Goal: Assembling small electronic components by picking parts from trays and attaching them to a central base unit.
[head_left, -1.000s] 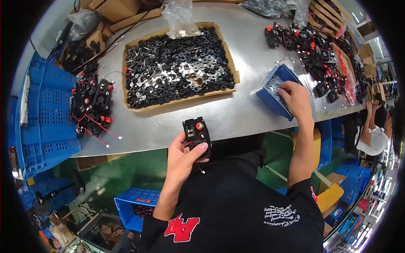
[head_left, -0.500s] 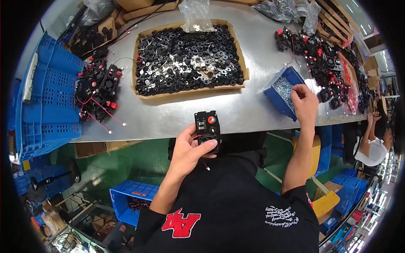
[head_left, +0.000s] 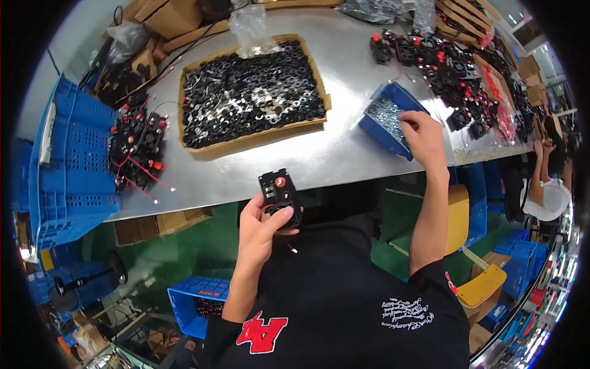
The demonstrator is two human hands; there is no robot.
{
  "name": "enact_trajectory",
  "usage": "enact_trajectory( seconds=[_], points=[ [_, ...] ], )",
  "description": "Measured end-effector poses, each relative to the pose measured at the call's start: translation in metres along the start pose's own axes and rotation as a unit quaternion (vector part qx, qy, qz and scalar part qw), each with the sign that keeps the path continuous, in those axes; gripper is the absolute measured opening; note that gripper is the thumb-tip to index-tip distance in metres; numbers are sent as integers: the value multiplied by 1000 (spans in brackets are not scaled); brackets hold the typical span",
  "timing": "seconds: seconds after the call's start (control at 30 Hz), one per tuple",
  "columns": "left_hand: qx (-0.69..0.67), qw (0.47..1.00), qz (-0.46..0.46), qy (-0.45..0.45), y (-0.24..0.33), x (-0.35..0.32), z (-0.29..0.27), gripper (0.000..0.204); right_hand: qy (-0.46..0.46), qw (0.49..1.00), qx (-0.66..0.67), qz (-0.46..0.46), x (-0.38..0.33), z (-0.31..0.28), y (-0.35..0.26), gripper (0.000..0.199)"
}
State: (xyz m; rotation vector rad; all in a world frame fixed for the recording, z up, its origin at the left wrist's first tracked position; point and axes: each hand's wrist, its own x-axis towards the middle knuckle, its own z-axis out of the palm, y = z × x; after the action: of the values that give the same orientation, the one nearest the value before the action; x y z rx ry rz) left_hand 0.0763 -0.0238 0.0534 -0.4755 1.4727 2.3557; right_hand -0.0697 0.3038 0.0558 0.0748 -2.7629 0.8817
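My left hand (head_left: pixel 254 232) grips a black plastic fan housing (head_left: pixel 274 189) with a red round part on its face and a thin wire with a white plug hanging below. Thumb on top, fingers beneath, it is held in front of me by the table's front edge. To the right, my right hand (head_left: pixel 425 140) hovers at a blue bin (head_left: pixel 401 97) with its fingertips pinched together. Small shiny metal pieces, apparently screws, (head_left: pixel 382 112) fill the bin. Whatever the pinched fingers hold is too small to make out.
A cardboard tray (head_left: pixel 258 136) of black and silver rings sits mid-table, a clear plastic bag (head_left: pixel 252 31) on its far edge. Fan assemblies with red parts lie in a left pile (head_left: pixel 138 138) and a right pile (head_left: pixel 452 74). A blue crate (head_left: pixel 80 154) stands far left.
The view has turned a little, so the table's things sit further left. My right hand stays at the bin with fingers pinched. My left hand keeps its hold on the fan housing.
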Motion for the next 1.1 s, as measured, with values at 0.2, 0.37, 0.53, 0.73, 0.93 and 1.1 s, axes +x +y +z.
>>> enact_trajectory(
  seconds=[0.2,0.37,0.53,0.73,0.93,1.1],
  points=[
    [34,998,27,41,-1,5,-9,41,-4,997,-53,-57,15,1,-46,18],
    [2,998,14,56,-5,17,-15,40,-40,972,142,-184,23,50,-138,14],
    [5,999,16,41,-8,22,-15,39,-141,928,80,-336,64,147,-192,11],
    [-2,999,28,37,-9,22,-13,38,-207,906,62,-363,90,200,-241,12],
    [1,1000,21,22,-9,21,-19,38,-244,932,-70,-258,95,217,-249,13],
    [-3,1000,15,8,-4,15,-26,38,-259,927,-106,-250,90,199,-269,16]
  ],
)
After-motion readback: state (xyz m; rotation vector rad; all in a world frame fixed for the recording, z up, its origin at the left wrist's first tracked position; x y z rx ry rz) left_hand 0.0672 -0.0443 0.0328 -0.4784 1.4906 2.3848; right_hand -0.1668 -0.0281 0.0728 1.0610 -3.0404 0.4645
